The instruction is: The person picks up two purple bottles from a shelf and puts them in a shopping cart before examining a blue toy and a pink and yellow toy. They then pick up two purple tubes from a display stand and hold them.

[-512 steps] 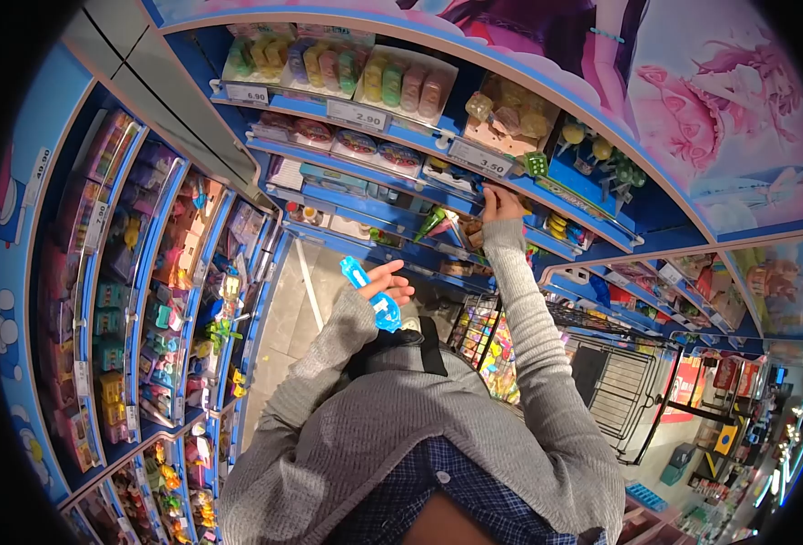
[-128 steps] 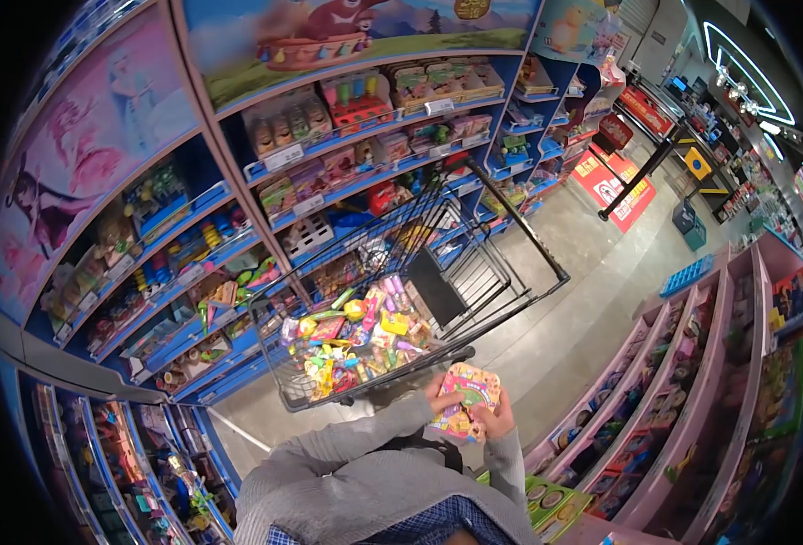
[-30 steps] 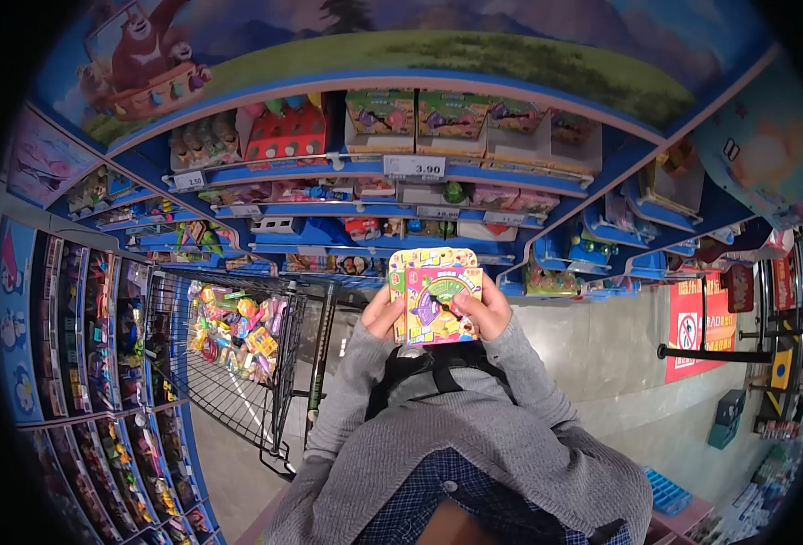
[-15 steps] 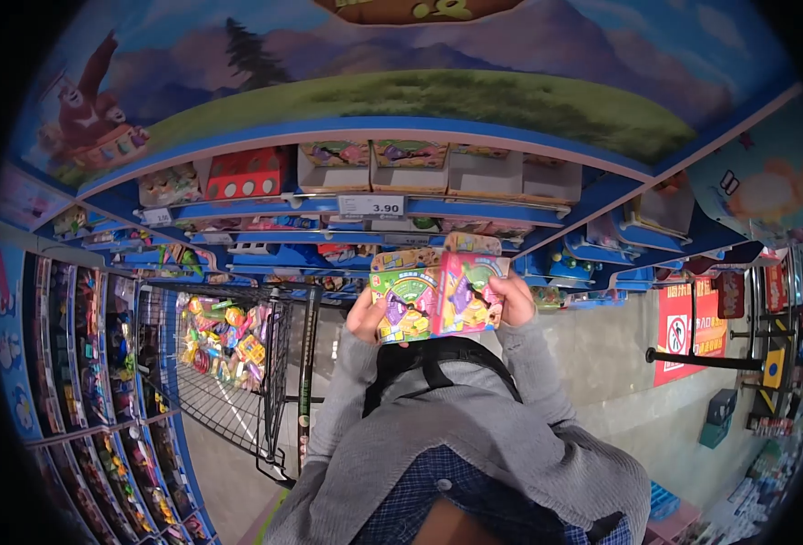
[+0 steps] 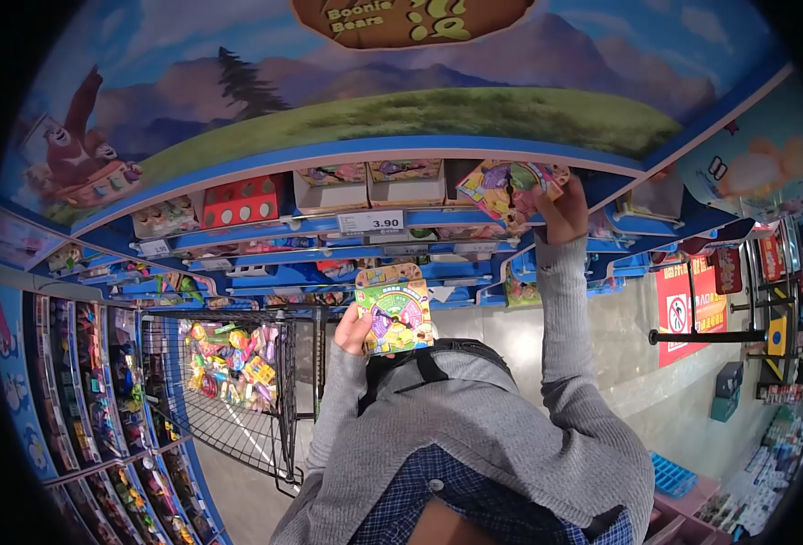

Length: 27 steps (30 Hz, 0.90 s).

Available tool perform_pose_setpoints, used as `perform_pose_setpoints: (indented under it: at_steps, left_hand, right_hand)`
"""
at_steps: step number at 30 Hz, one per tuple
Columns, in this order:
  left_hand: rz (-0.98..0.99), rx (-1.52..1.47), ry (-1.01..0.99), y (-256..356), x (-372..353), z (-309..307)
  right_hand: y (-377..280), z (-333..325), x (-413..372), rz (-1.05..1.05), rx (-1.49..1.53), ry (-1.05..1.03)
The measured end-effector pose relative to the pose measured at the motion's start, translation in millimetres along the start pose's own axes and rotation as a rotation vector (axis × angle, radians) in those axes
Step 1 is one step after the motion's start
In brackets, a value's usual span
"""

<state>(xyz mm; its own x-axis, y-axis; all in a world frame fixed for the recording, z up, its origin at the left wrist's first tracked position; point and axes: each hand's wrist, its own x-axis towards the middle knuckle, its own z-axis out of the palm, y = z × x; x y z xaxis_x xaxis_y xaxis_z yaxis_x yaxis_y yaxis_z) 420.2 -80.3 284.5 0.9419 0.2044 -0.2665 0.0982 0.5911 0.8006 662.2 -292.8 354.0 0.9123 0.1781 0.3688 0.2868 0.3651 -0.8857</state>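
Observation:
My left hand (image 5: 353, 329) grips the left edge of a green and yellow box (image 5: 396, 311) with a round printed pattern, held upright in front of my waist. Up at the top shelf, my right hand (image 5: 563, 211) is closed on a pink and yellow packet (image 5: 512, 193) with a similar colourful print. That packet is tilted at the shelf's front edge, over the cardboard trays right of the 3.90 price tag (image 5: 371, 222). Two cardboard trays (image 5: 406, 192) with boxes at their back stand left of the packet. A red box (image 5: 241, 203) with round windows is farther left.
A black wire cart (image 5: 229, 420) holding colourful packaged goods (image 5: 236, 363) stands to my left. Beyond it are stocked shelves (image 5: 102, 381). Lower blue shelves run in front of me. At the right are a red sign (image 5: 683, 313), a dark rail (image 5: 705, 337) and a green bin (image 5: 726, 391).
My right hand has moved from beside the left one up and right to the top shelf, with the pink packet. My left hand still holds the green box, now slightly lower and left.

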Motion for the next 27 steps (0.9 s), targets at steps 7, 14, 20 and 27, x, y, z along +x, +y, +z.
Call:
perform_pose_setpoints:
  at_steps: [7,14,20,27]
  left_hand:
    - [0.006,0.011,-0.015,-1.5,-1.4,-12.4]
    - [0.006,0.014,0.002,-1.1,-8.3,-15.2]
    - [-0.027,0.002,0.016,-0.3,-8.2,-20.6]
    - [-0.058,0.017,-0.007,4.6,-7.3,-19.3]
  right_hand:
    - [34.2,-0.9,48.8,0.124,0.773,-0.306]
    - [41.4,18.6,53.8,0.355,0.919,-0.132]
    - [29.6,31.2,50.7,0.357,0.436,0.322]
    - [18.6,40.8,59.6,0.332,0.556,0.413]
